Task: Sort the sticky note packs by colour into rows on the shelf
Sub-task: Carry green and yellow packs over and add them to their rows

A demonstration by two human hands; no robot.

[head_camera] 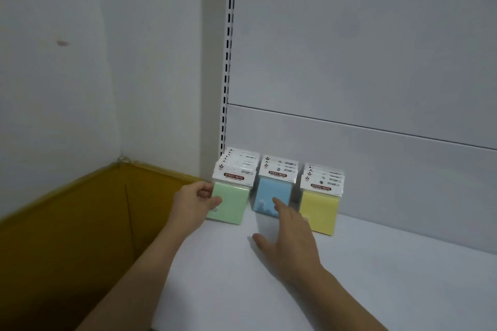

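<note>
Green pack (230,203) first: I have my left hand (192,203) pinching its left edge, thumb on the face, at the front of the green row, just left of the blue row (274,191). I'd judge the best move is to seat it upright and flush with its row (no skew). My right hand (289,234) is spread, gripping nothing, forefinger touching the front blue pack; the yellow row (321,204) stands just right of the blue. Both forearms reach in over the white shelf (376,277).
</note>
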